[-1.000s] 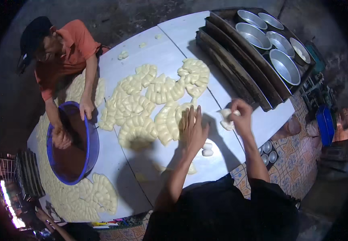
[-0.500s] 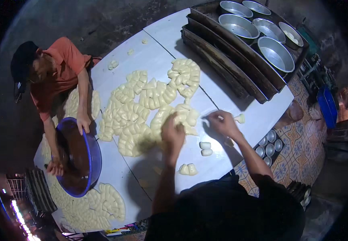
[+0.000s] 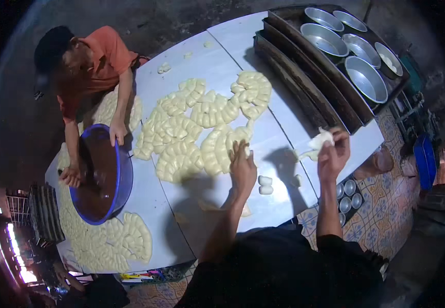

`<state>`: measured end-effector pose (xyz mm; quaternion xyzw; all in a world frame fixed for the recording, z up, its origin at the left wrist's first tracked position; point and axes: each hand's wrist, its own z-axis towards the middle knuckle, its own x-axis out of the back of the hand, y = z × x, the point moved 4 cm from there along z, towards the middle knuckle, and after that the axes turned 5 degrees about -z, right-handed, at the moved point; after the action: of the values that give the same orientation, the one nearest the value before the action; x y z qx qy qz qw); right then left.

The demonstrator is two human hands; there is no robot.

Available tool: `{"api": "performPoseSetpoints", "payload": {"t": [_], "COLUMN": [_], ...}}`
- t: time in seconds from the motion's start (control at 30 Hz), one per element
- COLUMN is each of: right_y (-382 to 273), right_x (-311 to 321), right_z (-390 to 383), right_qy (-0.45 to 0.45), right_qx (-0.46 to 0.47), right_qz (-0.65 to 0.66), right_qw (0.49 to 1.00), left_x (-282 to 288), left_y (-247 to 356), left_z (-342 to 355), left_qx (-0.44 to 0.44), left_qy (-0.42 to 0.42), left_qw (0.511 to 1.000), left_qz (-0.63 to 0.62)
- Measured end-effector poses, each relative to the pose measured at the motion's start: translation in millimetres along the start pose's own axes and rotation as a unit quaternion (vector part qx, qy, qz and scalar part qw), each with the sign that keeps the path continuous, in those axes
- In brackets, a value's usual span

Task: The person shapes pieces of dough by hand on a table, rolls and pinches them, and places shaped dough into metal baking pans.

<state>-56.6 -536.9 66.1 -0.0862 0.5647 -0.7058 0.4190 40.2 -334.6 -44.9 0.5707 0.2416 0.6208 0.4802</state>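
My right hand (image 3: pixel 335 156) is raised over the right side of the table, its fingers closed on a stretched, pale piece of dough (image 3: pixel 321 139). My left hand (image 3: pixel 244 172) is at the right edge of the spread of scored dough (image 3: pixel 215 114). Its fingers are bent around a small dough piece (image 3: pixel 247 152), partly hidden by them. Two small dough rolls (image 3: pixel 265 185) lie between my hands, nearer to me. Smaller dough scraps (image 3: pixel 297 180) sit below my right hand.
Across the table, a person in an orange shirt (image 3: pixel 101 56) has both hands at a purple basin (image 3: pixel 131 177) of brown contents. More scored dough (image 3: pixel 136 236) lies near it. Stacked dark trays (image 3: pixel 304 77) bear round metal pans (image 3: pixel 366 79) at the far right. Small tins (image 3: pixel 344 205) stand below the table.
My right hand has moved right and up, now with a dough piece in it. My left hand has shifted slightly right along the dough edge. The whole view has also shifted.
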Motion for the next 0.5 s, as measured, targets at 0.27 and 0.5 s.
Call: {"api": "performPoseSetpoints", "payload": {"t": [0.27, 0.5], "right_y": [103, 148], "right_x": [10, -93], "right_z": [-28, 14], "right_qy": [-0.218, -0.419], "right_qx": [0.004, 0.023], "right_qz": [-0.427, -0.366], "right_qw": [0.878, 0.83], "left_x": [51, 114], "left_y": [90, 23], "left_z": [-90, -176], "left_qx": [-0.085, 0.098], "left_qy": [-0.015, 0.094], "left_qw": [0.985, 0.983], "left_qz": [-0.151, -0.128]}}
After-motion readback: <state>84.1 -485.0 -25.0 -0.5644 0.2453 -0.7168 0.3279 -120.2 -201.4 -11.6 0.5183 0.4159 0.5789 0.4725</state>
